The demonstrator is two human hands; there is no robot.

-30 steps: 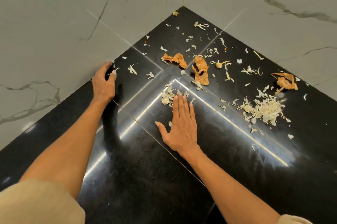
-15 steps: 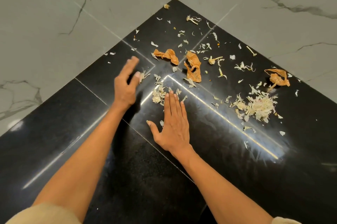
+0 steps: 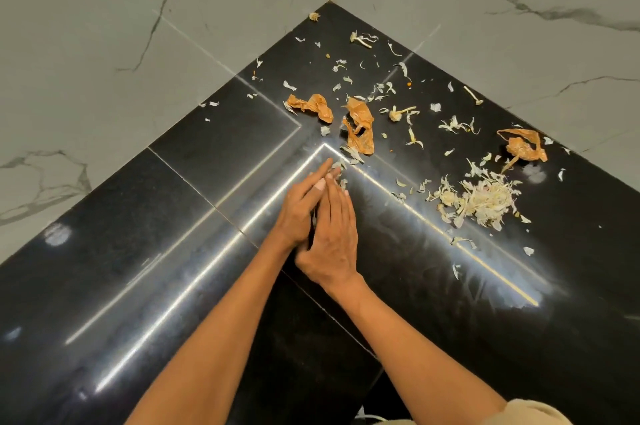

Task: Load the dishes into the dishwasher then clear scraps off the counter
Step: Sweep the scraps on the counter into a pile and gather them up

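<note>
A black polished counter (image 3: 145, 251) fills an inner corner between marble walls. Pale garlic skins and orange onion skins lie scattered over it. My left hand (image 3: 300, 206) and my right hand (image 3: 334, 234) lie side by side with straight fingers flat on the counter, and a small clump of pale scraps (image 3: 341, 170) sits at their fingertips. A larger heap of garlic skins (image 3: 479, 199) lies to the right. Orange onion skins (image 3: 360, 126) lie just beyond the hands, with another orange piece (image 3: 313, 106) to their left and a third (image 3: 523, 147) at the far right.
Grey-veined marble walls (image 3: 138, 43) enclose the counter on the left and right, meeting at the far corner (image 3: 329, 3). Small flakes and stems (image 3: 362, 38) dot the counter near that corner. The counter's near left part carries only light reflections.
My left hand has swept right from the wall edge across the counter to meet my right hand, pushing small pale scraps together. My right hand has stayed flat in place.
</note>
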